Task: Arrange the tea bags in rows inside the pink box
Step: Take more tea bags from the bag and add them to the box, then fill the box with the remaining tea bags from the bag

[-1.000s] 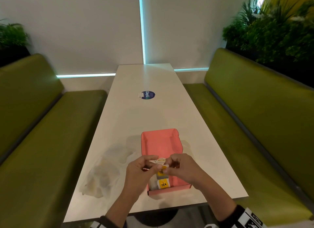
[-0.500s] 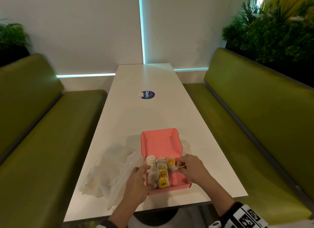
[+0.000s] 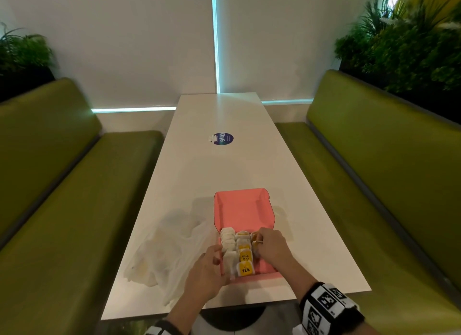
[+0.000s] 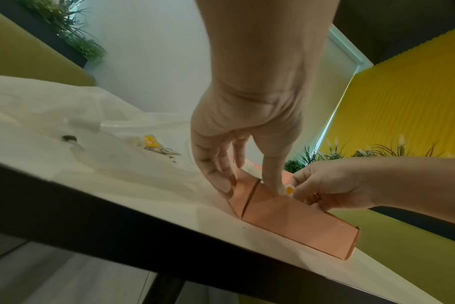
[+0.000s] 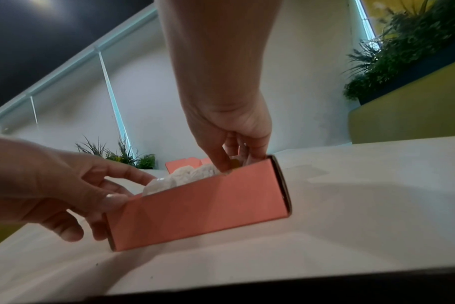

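Two hands worked at the pink box (image 3: 243,210) on the bench (image 3: 224,170).
Right hand (image 3: 272,247) pinched a tea bag (image 3: 255,237) into the right row; left hand (image 3: 207,270), fingers relaxed, steadied the box; best seated upright against its neighbours.

1. I am sitting in what looks like a café or office lounge booth.
2. 2 olive-green padded benches (image 3: 379,175) face each other across a long white surface (image 3: 219,170).
3. A round logo sticker (image 3: 223,139) sits on that surface.
4. Planters of greenery (image 3: 409,43) top the bench backs, and teal light strips (image 3: 215,38) cross the white wall.
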{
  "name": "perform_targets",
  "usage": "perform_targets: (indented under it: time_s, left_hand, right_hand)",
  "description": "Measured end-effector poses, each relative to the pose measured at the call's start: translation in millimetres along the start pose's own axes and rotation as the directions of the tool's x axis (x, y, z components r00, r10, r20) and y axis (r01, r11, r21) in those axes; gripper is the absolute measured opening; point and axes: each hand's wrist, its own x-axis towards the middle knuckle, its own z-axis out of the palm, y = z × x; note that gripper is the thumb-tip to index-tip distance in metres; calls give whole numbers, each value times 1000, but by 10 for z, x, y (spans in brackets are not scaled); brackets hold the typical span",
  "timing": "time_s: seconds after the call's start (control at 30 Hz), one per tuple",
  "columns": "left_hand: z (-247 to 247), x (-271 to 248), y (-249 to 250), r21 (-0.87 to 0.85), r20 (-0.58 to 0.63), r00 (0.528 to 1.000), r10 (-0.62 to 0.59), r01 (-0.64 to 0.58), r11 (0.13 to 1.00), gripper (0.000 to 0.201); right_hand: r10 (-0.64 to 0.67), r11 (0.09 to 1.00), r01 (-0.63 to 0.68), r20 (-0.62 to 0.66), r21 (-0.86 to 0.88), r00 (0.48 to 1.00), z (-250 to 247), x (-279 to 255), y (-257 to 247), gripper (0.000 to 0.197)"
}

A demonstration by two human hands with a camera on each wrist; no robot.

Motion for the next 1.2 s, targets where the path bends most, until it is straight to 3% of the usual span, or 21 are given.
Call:
perform_targets:
  time_s: [0.03, 0.17, 0.27, 0.4, 0.5, 0.6, 0.67, 0.73, 0.83, 0.93, 1.0, 1.1, 1.2]
  left_hand:
    - [2, 2, 1, 2, 3, 1000, -8, 8, 1000, 77]
    - [-3, 4, -3, -9, 17, 999, -52, 52, 999, 80]
    - [-2, 1, -12, -8, 25, 998, -58, 58, 998, 80]
    - [-7, -17, -7, -7, 10, 999, -46, 46, 999, 80]
    - [-18, -22, -4, 23, 11, 999, -34, 33, 999, 80]
    - [-18, -52, 21, 18, 0, 1000, 8, -8, 1000, 75]
    - [-25, -74, 3, -47, -47, 998, 30, -32, 998, 61]
    - [-58, -87, -70, -166, -174, 984, 48, -77, 983, 41]
    - [-133, -144, -275, -30, -378, 911, 168, -193, 981, 23]
    - [-200, -261, -436, 204, -456, 828, 325, -258, 944, 25]
    - [-214, -323, -497, 308, -457, 832, 313, -182, 934, 26]
    - [-211, -318, -635, 319, -448, 877, 174, -25, 947, 30]
    - [-278, -311, -677, 236, -490, 859, 147, -32, 971, 31]
  right_hand:
    - [5, 1000, -5, -22, 3, 1000, 11, -4, -12, 3]
    - [13, 994, 1, -130, 109, 991, 81, -39, 9, 41]
    - [11, 996, 4, -174, 85, 985, 86, -97, 39, 42]
    - [-43, 995, 41, -26, -89, 999, 93, -132, 97, 22]
    - [-86, 988, 99, 114, -118, 990, 147, -168, 92, 28]
    - [-107, 987, 120, 117, -108, 987, 174, -200, 80, 34]
    - [-111, 986, 124, 119, -109, 987, 164, -223, 80, 34]
    - [-111, 987, 120, 86, -111, 990, 118, -256, 79, 29]
    - [-160, 979, 157, -8, -130, 987, 35, -320, 1, 26]
    - [-286, 955, 286, 3, -79, 958, 19, -405, -244, 23]
    - [-356, 934, 357, 46, -21, 934, 77, -452, -423, 24]
    - [-458, 889, 457, 124, 34, 880, 258, -466, -626, 25]
    - [-542, 839, 539, 193, 75, 818, 455, -372, -847, 26]
